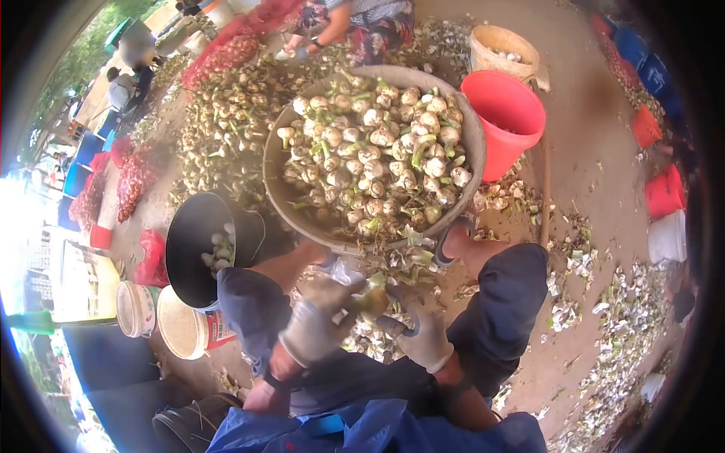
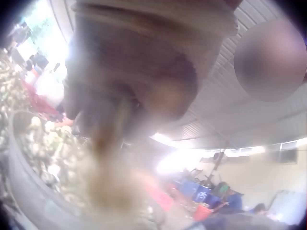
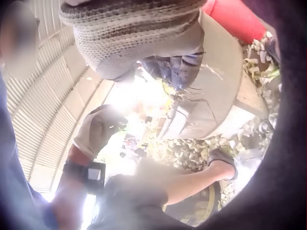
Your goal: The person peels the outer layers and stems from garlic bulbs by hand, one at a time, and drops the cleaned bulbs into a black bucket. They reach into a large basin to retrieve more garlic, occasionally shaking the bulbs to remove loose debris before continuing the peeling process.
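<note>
My gloved left hand (image 1: pixel 317 321) grips a garlic bulb (image 1: pixel 371 302) between my knees. In the left wrist view the bulb is a brown blur below the left hand's dark-coated fingers. Just right of the bulb, my gloved right hand (image 1: pixel 424 336) has its thumb and fingers apart. Thin root strands and bits of peel (image 3: pixel 192 98) show by its blue-coated fingertips (image 3: pixel 192 67) in the right wrist view. In front of both hands stands a wide round tub (image 1: pixel 273 185) heaped with garlic bulbs (image 1: pixel 370 155).
A black bucket (image 1: pixel 185 234) with pale peeled pieces stands left of the tub. White buckets (image 1: pixel 177 321) are nearby. A red bucket (image 1: pixel 487 140) and a cream bucket (image 1: pixel 483 57) stand to the right. Loose garlic (image 1: pixel 226 143) and peelings (image 1: pixel 612 347) cover the ground. Another person's arm (image 1: pixel 332 26) shows beyond.
</note>
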`<control>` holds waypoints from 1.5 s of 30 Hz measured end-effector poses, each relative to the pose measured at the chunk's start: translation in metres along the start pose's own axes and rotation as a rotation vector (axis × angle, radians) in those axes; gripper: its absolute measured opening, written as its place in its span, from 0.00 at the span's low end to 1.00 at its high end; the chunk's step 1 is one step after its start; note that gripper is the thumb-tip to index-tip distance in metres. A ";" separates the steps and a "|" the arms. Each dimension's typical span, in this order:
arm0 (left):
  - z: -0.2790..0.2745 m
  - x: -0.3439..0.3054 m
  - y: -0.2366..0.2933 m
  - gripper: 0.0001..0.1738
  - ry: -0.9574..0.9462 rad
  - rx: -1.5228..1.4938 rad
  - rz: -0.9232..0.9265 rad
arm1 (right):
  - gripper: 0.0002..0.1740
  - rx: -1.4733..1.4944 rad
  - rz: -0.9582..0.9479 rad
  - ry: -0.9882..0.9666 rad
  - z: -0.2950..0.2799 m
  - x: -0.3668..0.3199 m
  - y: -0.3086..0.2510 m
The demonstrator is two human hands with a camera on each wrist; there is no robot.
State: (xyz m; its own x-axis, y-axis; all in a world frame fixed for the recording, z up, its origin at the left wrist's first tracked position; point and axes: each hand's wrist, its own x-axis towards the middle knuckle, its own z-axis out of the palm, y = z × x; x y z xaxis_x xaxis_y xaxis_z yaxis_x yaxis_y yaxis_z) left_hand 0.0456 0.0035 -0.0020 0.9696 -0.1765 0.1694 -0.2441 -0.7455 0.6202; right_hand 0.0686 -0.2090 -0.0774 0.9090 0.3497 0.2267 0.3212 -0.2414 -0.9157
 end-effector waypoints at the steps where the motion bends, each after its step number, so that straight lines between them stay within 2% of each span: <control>1: 0.010 -0.008 0.009 0.29 -0.069 -0.022 0.032 | 0.26 -0.004 -0.017 -0.002 -0.002 -0.003 -0.002; 3: 0.029 -0.023 0.015 0.30 -0.081 -0.013 -0.022 | 0.24 -0.112 -0.024 -0.292 -0.008 -0.011 -0.001; 4: 0.035 -0.028 0.014 0.30 -0.059 -0.004 -0.043 | 0.20 -0.093 0.077 -0.352 -0.002 -0.021 0.011; 5: 0.039 -0.034 0.011 0.30 -0.038 -0.006 -0.033 | 0.17 -0.103 -0.035 -0.278 0.000 -0.018 0.008; 6: 0.039 -0.038 0.010 0.30 -0.010 -0.093 -0.051 | 0.16 -0.075 -0.030 -0.275 -0.001 -0.017 0.004; 7: 0.038 -0.041 0.011 0.31 0.018 -0.179 -0.068 | 0.15 -0.044 -0.022 -0.276 -0.001 -0.020 0.004; 9: 0.038 -0.043 0.020 0.33 0.004 -0.425 -0.273 | 0.13 0.223 0.211 -0.346 0.010 -0.038 0.033; 11: 0.049 -0.049 0.013 0.35 -0.003 -0.648 -0.362 | 0.13 0.104 0.118 -0.299 0.005 -0.033 0.021; 13: 0.062 -0.053 0.004 0.38 0.063 -0.593 -0.252 | 0.12 0.170 0.201 -0.148 0.009 -0.038 0.033; 14: 0.058 -0.054 0.011 0.41 0.031 -0.579 -0.278 | 0.10 0.234 0.308 -0.097 0.007 -0.034 0.025; 15: 0.054 -0.054 0.018 0.45 0.020 -0.328 -0.186 | 0.10 0.297 0.419 -0.046 0.005 -0.032 0.014; 16: 0.060 -0.056 0.022 0.46 0.055 -0.175 -0.152 | 0.10 0.299 0.404 -0.061 0.007 -0.029 0.008; 17: 0.066 -0.059 0.027 0.47 0.087 -0.022 -0.119 | 0.11 0.383 0.470 0.015 0.009 -0.027 0.003; 18: 0.067 -0.059 0.033 0.46 0.031 -0.054 -0.202 | 0.14 0.465 0.537 0.093 0.011 -0.024 0.001; 21: 0.082 -0.052 0.024 0.45 -0.006 -0.044 -0.296 | 0.14 0.327 0.410 0.123 0.025 -0.039 0.075; 22: 0.078 -0.050 0.024 0.45 -0.039 -0.057 -0.302 | 0.14 0.323 0.405 0.119 0.022 -0.039 0.078; 24: 0.080 -0.050 0.022 0.44 -0.023 -0.070 -0.291 | 0.14 0.365 0.457 0.080 0.017 -0.037 0.076; 26: 0.085 -0.052 0.019 0.43 -0.025 -0.090 -0.283 | 0.13 0.315 0.422 0.046 0.010 -0.038 0.067; 27: 0.086 -0.053 0.016 0.42 0.038 -0.105 -0.240 | 0.11 0.266 0.384 0.012 0.006 -0.035 0.056; 29: 0.079 -0.054 0.022 0.39 0.117 -0.199 -0.196 | 0.06 0.261 0.475 -0.081 -0.007 -0.020 0.005; 30: 0.072 -0.053 0.022 0.40 0.115 -0.299 -0.182 | 0.02 0.208 0.367 -0.072 -0.006 -0.018 0.003; 31: 0.068 -0.052 0.021 0.41 0.096 -0.413 -0.170 | 0.02 0.080 0.235 -0.111 -0.007 -0.023 0.027; 33: 0.064 -0.052 0.016 0.41 0.101 -0.301 -0.138 | 0.04 0.082 0.267 -0.130 -0.012 -0.022 0.018; 35: 0.045 -0.048 0.023 0.37 -0.055 -0.744 -0.428 | 0.06 0.136 0.215 -0.056 -0.011 -0.020 0.006; 37: 0.048 -0.047 0.021 0.32 -0.017 -1.136 -0.516 | 0.11 0.215 0.221 -0.003 -0.006 -0.022 0.016; 39: 0.044 -0.044 0.019 0.31 0.008 -1.286 -0.533 | 0.14 0.728 0.363 0.152 -0.002 -0.012 -0.011; 40: 0.054 -0.048 0.014 0.31 0.028 -1.604 -0.474 | 0.14 0.958 0.410 0.073 -0.008 -0.014 -0.005; 41: 0.064 -0.049 0.013 0.34 0.108 -1.814 -0.528 | 0.15 1.194 0.443 -0.016 -0.012 -0.014 -0.001; 42: 0.065 -0.049 0.008 0.37 0.026 -1.921 -0.551 | 0.16 1.318 0.439 -0.046 -0.014 -0.013 -0.003; 43: 0.065 -0.048 0.004 0.40 -0.059 -2.025 -0.570 | 0.16 1.317 0.440 -0.028 -0.015 -0.013 0.000; 44: 0.065 -0.045 0.009 0.40 -0.076 -2.028 -0.576 | 0.16 1.362 0.434 -0.016 -0.016 -0.014 0.003; 45: 0.064 -0.043 0.015 0.41 -0.004 -1.875 -0.543 | 0.16 1.407 0.427 -0.007 -0.016 -0.014 0.005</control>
State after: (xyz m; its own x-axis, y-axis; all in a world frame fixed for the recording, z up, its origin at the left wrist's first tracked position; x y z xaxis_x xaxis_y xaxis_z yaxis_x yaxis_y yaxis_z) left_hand 0.0018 -0.0415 -0.0490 0.9352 -0.2038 -0.2895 0.3286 0.8039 0.4958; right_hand 0.0614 -0.2299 -0.0794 0.8636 0.4855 -0.1361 -0.4871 0.7338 -0.4735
